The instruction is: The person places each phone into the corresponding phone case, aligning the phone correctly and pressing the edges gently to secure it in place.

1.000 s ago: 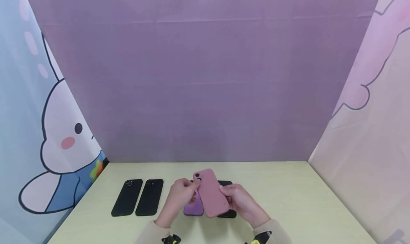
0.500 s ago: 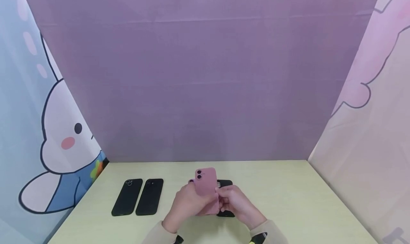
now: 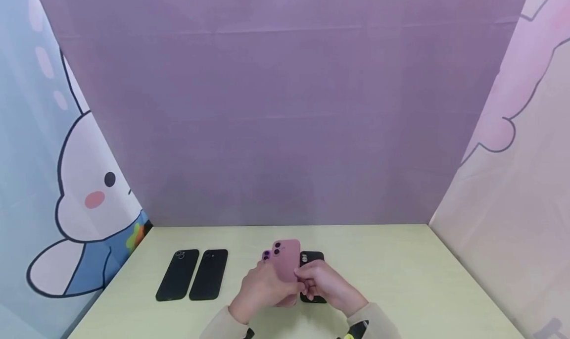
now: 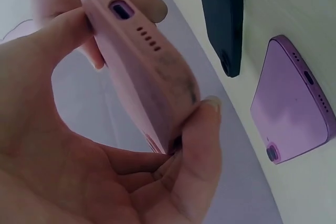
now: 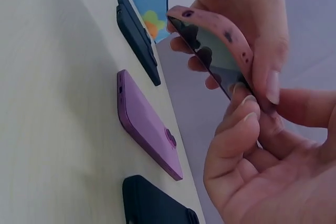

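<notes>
Both hands hold a phone in a pink case (image 3: 286,265) above the table, its back and two camera lenses facing the head camera. My left hand (image 3: 262,284) grips it across the lower back, spanning both long edges. At the right edge, near the bottom, my right hand (image 3: 324,285) pinches the case. The glossy dark screen (image 5: 223,56) shows in the right wrist view, with the case's edge bowed beside it. In the left wrist view the case's bottom end shows a port opening and speaker holes. A purple phone (image 4: 294,103) lies underneath, mostly hidden in the head view.
A black phone or case (image 3: 315,258) lies just right of the purple phone, partly behind my right hand. Two more black phone-shaped pieces, one (image 3: 178,275) beside the other (image 3: 209,274), lie on the table's left. A purple cloth (image 3: 285,121) hangs behind the table.
The pink-cased phone has turned from tilted to nearly upright. My left hand has shifted from the camera corner to the lower back, while my right hand stays at the right edge.
</notes>
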Demonstrator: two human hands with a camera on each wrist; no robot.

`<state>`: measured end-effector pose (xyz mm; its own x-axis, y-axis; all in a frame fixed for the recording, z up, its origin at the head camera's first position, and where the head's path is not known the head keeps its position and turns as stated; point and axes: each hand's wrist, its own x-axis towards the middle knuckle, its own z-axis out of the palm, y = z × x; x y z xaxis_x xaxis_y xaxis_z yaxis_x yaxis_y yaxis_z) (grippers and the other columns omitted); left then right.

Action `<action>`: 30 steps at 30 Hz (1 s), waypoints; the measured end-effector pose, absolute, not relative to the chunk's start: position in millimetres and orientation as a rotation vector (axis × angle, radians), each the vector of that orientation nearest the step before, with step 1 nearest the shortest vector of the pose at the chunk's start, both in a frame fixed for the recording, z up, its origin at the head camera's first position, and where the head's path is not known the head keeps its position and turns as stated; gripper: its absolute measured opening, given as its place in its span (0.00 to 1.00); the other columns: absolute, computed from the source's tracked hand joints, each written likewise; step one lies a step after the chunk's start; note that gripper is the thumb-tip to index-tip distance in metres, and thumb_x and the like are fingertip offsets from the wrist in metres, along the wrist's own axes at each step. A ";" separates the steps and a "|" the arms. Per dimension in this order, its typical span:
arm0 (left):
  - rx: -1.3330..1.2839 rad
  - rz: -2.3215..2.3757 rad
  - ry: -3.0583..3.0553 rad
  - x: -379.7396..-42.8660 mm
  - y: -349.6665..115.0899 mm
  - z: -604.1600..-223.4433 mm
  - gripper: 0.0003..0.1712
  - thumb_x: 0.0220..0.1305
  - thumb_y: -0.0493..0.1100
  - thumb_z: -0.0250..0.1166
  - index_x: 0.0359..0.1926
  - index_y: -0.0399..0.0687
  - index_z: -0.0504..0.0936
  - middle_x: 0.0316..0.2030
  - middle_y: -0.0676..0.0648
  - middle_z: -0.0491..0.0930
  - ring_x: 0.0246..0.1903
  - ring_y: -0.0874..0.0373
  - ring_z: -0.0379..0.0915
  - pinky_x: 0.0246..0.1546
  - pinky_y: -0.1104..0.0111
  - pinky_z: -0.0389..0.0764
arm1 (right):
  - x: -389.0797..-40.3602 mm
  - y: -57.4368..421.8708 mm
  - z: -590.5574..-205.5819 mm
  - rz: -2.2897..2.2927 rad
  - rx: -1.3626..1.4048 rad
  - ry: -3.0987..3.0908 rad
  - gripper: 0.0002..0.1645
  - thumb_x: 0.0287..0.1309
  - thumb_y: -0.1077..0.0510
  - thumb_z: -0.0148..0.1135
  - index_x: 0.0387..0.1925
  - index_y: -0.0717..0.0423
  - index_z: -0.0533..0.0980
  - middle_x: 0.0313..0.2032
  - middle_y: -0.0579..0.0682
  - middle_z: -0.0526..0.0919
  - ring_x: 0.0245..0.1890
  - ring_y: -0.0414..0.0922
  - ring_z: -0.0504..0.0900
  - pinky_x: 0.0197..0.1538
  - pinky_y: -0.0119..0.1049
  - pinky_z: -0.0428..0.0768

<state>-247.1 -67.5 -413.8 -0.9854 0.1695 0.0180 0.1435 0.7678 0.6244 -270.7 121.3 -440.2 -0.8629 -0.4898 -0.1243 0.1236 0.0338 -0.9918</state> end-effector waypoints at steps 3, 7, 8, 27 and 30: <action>0.269 1.021 2.894 -247.3 -69.6 -411.8 0.36 0.43 0.69 0.75 0.37 0.42 0.80 0.30 0.48 0.78 0.27 0.54 0.72 0.23 0.59 0.73 | -270.2 121.1 -439.2 -1.852 -0.394 1.898 0.19 0.71 0.53 0.56 0.23 0.55 0.76 0.22 0.46 0.76 0.20 0.39 0.70 0.25 0.28 0.72; 0.277 1.018 2.894 -247.7 -73.6 -410.0 0.35 0.44 0.69 0.75 0.37 0.44 0.80 0.28 0.50 0.79 0.26 0.55 0.73 0.23 0.59 0.73 | -269.4 120.7 -437.2 -1.824 -0.399 1.937 0.20 0.72 0.50 0.55 0.28 0.58 0.79 0.23 0.47 0.77 0.21 0.39 0.72 0.25 0.29 0.72; 0.272 1.013 2.900 -247.9 -74.8 -409.9 0.36 0.43 0.69 0.75 0.37 0.44 0.80 0.28 0.50 0.79 0.26 0.55 0.73 0.23 0.59 0.73 | -269.3 120.7 -436.7 -1.816 -0.397 1.952 0.20 0.73 0.49 0.55 0.30 0.59 0.80 0.24 0.47 0.78 0.22 0.40 0.72 0.25 0.29 0.72; 0.038 0.794 3.069 -267.8 -105.8 -421.8 0.29 0.41 0.62 0.72 0.32 0.41 0.79 0.29 0.46 0.75 0.28 0.51 0.71 0.26 0.55 0.75 | -275.4 125.1 -441.0 -1.230 -0.264 2.751 0.21 0.62 0.45 0.66 0.34 0.61 0.78 0.26 0.51 0.79 0.22 0.45 0.80 0.24 0.39 0.81; 0.010 0.753 3.077 -271.3 -111.2 -425.6 0.28 0.41 0.61 0.71 0.32 0.41 0.79 0.30 0.44 0.75 0.29 0.50 0.71 0.28 0.52 0.76 | -276.5 123.3 -441.5 -1.043 -0.187 2.888 0.25 0.59 0.43 0.67 0.36 0.64 0.78 0.26 0.52 0.80 0.21 0.45 0.78 0.24 0.38 0.78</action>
